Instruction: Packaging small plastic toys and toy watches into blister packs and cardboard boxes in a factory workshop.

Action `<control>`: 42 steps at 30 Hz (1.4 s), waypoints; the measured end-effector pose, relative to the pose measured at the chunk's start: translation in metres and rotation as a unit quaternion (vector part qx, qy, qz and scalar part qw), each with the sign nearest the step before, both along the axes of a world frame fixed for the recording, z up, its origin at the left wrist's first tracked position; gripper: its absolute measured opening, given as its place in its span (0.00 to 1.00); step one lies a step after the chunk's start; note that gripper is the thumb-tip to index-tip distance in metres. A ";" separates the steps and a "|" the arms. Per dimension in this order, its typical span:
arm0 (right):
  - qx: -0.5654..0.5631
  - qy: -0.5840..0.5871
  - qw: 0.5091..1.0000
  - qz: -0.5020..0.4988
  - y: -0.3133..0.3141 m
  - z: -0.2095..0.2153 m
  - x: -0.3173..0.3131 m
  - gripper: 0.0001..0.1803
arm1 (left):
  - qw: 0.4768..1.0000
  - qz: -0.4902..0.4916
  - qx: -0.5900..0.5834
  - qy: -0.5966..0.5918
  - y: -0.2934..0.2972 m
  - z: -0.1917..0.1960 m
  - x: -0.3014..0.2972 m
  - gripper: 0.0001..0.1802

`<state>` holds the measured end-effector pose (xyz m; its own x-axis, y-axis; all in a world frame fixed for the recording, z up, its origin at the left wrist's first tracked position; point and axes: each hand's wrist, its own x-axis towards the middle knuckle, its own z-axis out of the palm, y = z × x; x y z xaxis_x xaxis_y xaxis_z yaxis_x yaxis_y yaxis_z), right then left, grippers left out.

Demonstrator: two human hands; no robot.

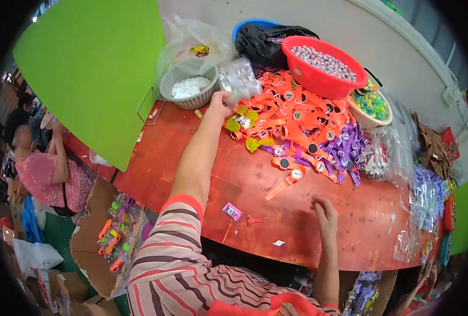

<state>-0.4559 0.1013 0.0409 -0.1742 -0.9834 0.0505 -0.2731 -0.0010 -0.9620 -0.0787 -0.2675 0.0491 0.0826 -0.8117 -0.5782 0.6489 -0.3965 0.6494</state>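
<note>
My left arm stretches to the back of the red table, where my left hand (222, 104) is closed on the edge of a clear plastic blister tray (240, 80). Yellow foil-like pieces (243, 119) lie just right of that hand. Beside it spreads a heap of orange toy watches (292, 113), with purple toy watches (344, 147) at its right side. My right hand (326, 213) hovers over the front of the table, fingers loosely bent and apart, with nothing visible in them. Nearest to it is a loose orange watch (285, 184).
A grey basket (165, 87) of white pieces stands left of the tray, beside a green board (92, 68). A red basin (297, 66) of small round pieces and a cream bowl (368, 122) sit behind the heap. A pink packet (232, 211) and red piece (253, 220) lie in front.
</note>
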 end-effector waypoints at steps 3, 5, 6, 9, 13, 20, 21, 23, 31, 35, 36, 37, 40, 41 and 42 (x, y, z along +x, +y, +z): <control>-0.056 0.027 0.995 0.072 -0.015 0.019 0.038 0.09 | 0.992 -0.056 -0.081 0.085 0.022 0.000 0.005 0.16; -0.091 0.058 0.988 0.107 -0.022 0.025 0.052 0.09 | 0.989 -0.055 -0.103 0.092 0.039 0.014 -0.005 0.15; -0.134 0.074 0.983 0.099 -0.028 0.030 0.059 0.09 | 0.971 -0.116 -0.178 0.112 0.049 0.014 0.003 0.14; -0.088 -0.025 0.995 0.036 -0.031 0.051 0.071 0.20 | 0.957 -0.080 -0.275 0.040 0.117 0.032 -0.021 0.14; -0.090 -0.212 0.973 0.027 -0.028 0.078 0.082 0.35 | 0.945 -0.046 -0.322 -0.021 0.265 0.060 -0.081 0.28; -0.047 -0.372 0.926 -0.029 0.094 -0.002 0.020 0.33 | 0.692 -0.344 -0.531 -0.348 0.440 0.027 -0.105 0.45; -0.029 -0.398 0.915 -0.066 0.120 -0.007 0.012 0.33 | 0.615 -0.361 -0.570 -0.408 0.444 0.018 -0.094 0.45; -0.014 -0.435 0.896 -0.087 0.156 -0.015 -0.006 0.34 | 0.464 -0.375 -0.535 -0.598 0.436 -0.002 -0.070 0.44; 0.002 -0.466 0.876 -0.127 0.206 -0.031 -0.012 0.34 | 0.237 -0.461 -0.568 -0.639 0.331 -0.041 -0.077 0.36; 0.025 -0.471 0.871 -0.135 0.206 -0.031 0.004 0.33 | 0.205 -0.392 -0.558 -0.702 0.230 -0.060 -0.107 0.33; 0.032 -0.465 0.873 -0.144 0.204 -0.029 0.009 0.32 | 0.210 -0.365 -0.560 -0.713 0.211 -0.058 -0.108 0.32; 0.040 -0.460 0.874 -0.150 0.201 -0.028 0.014 0.31 | 0.206 -0.367 -0.544 -0.726 0.199 -0.052 -0.106 0.30; 0.051 -0.467 0.870 -0.149 0.197 -0.023 0.022 0.29 | 0.220 -0.319 -0.546 -0.743 0.209 -0.031 -0.112 0.31; 0.052 -0.476 0.867 -0.135 0.194 -0.028 0.023 0.29 | 0.257 -0.282 -0.574 -0.725 0.227 -0.027 -0.114 0.32; 0.051 -0.477 0.866 -0.138 0.189 -0.028 0.026 0.29 | 0.294 -0.246 -0.600 -0.702 0.248 -0.027 -0.118 0.34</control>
